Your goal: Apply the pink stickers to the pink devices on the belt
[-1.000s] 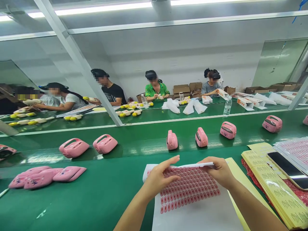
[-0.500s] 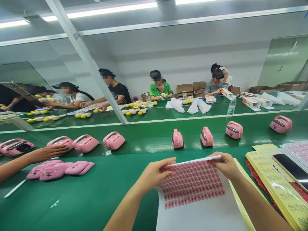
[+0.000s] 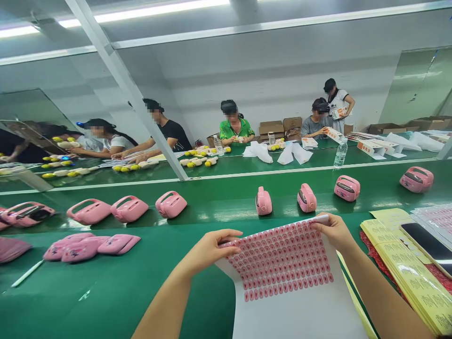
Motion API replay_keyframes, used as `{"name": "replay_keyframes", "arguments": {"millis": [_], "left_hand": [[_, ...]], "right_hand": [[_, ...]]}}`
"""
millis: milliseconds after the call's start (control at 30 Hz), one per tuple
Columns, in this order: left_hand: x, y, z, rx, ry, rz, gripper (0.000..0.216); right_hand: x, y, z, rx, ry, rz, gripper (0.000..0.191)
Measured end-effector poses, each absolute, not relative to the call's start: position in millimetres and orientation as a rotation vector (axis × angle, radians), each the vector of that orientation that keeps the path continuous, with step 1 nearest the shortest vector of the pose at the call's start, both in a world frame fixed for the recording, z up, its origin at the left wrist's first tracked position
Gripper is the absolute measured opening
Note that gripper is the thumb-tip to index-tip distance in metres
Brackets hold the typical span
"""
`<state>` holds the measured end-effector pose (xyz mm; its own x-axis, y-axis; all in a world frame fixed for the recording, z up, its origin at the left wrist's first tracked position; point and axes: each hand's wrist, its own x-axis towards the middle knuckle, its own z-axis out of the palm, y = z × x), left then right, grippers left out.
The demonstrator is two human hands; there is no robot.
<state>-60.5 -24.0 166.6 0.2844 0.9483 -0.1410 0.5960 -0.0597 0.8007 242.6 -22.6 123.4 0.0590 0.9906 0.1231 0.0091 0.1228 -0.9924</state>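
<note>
A white sticker sheet [image 3: 286,259] with rows of small pink oval stickers is held up in front of me, its far edge folded over. My left hand [image 3: 212,247] pinches the left end of that folded edge between thumb and fingers. At the right end, my right hand [image 3: 334,230] grips the same edge. The lower part of the sheet hangs down towards me over the green table. Beyond it, a pink handled device [image 3: 263,201] and another pink device [image 3: 306,197] stand on the green belt.
Yellow label sheets [image 3: 399,263] and a phone [image 3: 427,245] lie at the right. Pink padded pieces [image 3: 81,247] and a white pen [image 3: 27,274] lie at the left. More pink devices [image 3: 171,205] line the belt. Several co-workers sit across, near a water bottle [image 3: 341,153].
My left hand has moved left, to the sheet's corner, spreading the edge wider. A co-worker's hand has left the pink device at the left. The belt's devices have shifted slightly right.
</note>
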Motion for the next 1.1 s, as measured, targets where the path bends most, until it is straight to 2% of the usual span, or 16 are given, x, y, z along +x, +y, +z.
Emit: {"name": "replay_keyframes", "arguments": {"millis": [133,233,367,467,600,667,767,867,933,967,1100], "left_hand": [[-69,-20,166,1.8,1.422,0.552,0.026],[-68,-17,161,1.816,1.413,0.545,0.027],[-67,-13,161,1.696,1.368,0.687,0.027],[-68,-6,160,1.577,1.366,0.884,0.036],[-59,13,132,1.552,1.426,0.897,0.054],[-49,27,106,1.572,1.51,0.85,0.053],[-34,43,68,1.644,1.675,0.729,0.036],[-21,48,48,1.777,1.864,0.628,0.022],[-9,44,44,1.915,1.945,0.614,0.022],[0,40,44,2.006,1.943,0.612,0.026],[48,19,37,2.433,1.581,0.471,0.038]], "right_hand": [[251,-18,123,-1.119,-1.275,1.108,0.03],[257,-20,127,-1.081,-1.372,1.113,0.045],[260,-21,131,-1.09,-1.346,1.072,0.038],[261,-19,129,-1.087,-1.169,1.079,0.043],[267,-4,111,-1.216,-1.134,1.114,0.046],[270,8,93,-1.478,-1.276,0.971,0.047],[275,23,61,-1.834,-1.427,0.707,0.044],[274,28,40,-1.993,-1.478,0.569,0.031],[269,26,36,-2.058,-1.521,0.444,0.018],[265,25,35,-2.07,-1.552,0.376,0.018],[244,22,33,-1.934,-1.861,0.166,0.041]]}}
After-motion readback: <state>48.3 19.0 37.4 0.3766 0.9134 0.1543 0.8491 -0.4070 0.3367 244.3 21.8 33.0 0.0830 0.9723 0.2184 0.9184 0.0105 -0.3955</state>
